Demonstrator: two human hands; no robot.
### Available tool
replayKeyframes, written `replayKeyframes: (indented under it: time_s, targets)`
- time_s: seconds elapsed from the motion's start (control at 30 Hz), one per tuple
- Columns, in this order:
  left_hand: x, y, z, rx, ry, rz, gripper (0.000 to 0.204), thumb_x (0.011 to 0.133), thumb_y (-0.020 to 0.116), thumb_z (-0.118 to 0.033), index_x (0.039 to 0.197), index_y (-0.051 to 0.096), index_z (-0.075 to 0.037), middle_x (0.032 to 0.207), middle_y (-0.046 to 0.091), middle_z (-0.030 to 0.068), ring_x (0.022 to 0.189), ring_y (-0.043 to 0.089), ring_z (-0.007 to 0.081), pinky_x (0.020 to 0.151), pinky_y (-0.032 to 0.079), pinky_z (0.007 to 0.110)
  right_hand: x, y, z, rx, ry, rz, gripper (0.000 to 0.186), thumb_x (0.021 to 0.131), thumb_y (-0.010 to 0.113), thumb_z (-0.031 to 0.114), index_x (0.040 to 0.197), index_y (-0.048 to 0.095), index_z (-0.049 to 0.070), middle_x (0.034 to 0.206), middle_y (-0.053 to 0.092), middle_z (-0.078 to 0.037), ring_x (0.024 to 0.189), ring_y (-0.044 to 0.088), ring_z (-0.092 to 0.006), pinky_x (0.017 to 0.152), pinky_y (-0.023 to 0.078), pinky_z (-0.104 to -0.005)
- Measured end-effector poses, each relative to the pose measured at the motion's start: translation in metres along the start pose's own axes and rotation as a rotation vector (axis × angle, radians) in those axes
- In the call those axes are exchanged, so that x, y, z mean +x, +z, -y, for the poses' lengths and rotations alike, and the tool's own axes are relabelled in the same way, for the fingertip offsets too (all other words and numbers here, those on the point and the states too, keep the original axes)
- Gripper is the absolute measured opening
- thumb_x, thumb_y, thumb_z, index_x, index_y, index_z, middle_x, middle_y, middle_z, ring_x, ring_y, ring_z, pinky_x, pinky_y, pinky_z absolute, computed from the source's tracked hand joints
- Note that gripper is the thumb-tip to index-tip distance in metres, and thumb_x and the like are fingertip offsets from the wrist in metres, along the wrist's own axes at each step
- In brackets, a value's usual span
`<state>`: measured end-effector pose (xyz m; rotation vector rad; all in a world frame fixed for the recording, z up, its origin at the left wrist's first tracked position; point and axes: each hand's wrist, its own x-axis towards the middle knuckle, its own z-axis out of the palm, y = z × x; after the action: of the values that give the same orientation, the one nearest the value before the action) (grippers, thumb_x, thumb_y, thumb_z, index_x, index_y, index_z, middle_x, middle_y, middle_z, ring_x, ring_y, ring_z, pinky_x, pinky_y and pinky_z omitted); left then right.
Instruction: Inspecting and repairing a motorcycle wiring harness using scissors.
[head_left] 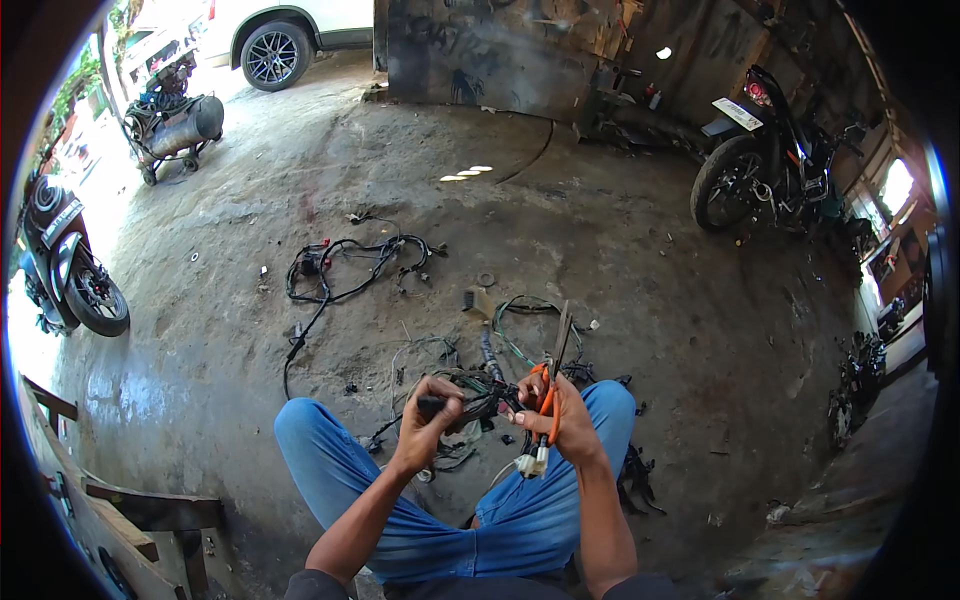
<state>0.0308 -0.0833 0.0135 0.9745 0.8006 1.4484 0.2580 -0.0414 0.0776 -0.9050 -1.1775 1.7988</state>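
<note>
My left hand [425,428] is closed on a short black piece [432,404] beside a tangled bundle of black and green wires [478,402]. My right hand [566,430] grips orange-handled scissors [552,400], blades pointing up, together with part of the bundle. White connectors [532,462] dangle below that hand. A grey wrapped length of harness [490,355] runs upward from the bundle. Thinner green wires [520,340] loop on the floor beyond my hands, near a brush-like item [470,300].
My bent knees [310,440] frame the work. A black harness [330,295] lies ahead on the concrete floor. Motorbikes stand left [85,285] and right [745,180]. A wheeled compressor [200,125], a white car [340,25] and a wooden bench [150,510] at lower left are around.
</note>
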Motion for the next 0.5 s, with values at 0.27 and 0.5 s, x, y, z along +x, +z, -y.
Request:
replayKeyframes:
  time_s: [0.27, 0.5]
  targets:
    - [0.009, 0.025, -0.072, 0.857, 0.082, 0.414, 0.024, 0.092, 0.069, -0.020, 0.109, 0.063, -0.004, 0.114, 0.056, 0.0127, 0.110, 0.058, 0.0272, 0.096, 0.046, 0.040, -0.016, 0.009, -0.021, -0.305, -0.180, -0.111, 0.037, 0.081, 0.072, -0.003, 0.104, 0.046, 0.009, 0.098, 0.051, -0.002, 0.091, 0.052, -0.0107, 0.085, 0.045, -0.0264]
    - [0.008, 0.062, -0.038, 0.978, 0.024, 0.079, 0.029, 0.095, 0.067, -0.026, 0.101, 0.057, 0.001, 0.080, 0.066, 0.0184, 0.072, 0.066, 0.0348, 0.066, 0.050, 0.040, -0.023, 0.023, -0.021, -0.337, -0.150, -0.083, 0.039, 0.078, 0.070, -0.007, 0.098, 0.042, 0.010, 0.096, 0.044, -0.002, 0.098, 0.050, -0.0133, 0.093, 0.043, -0.0291]
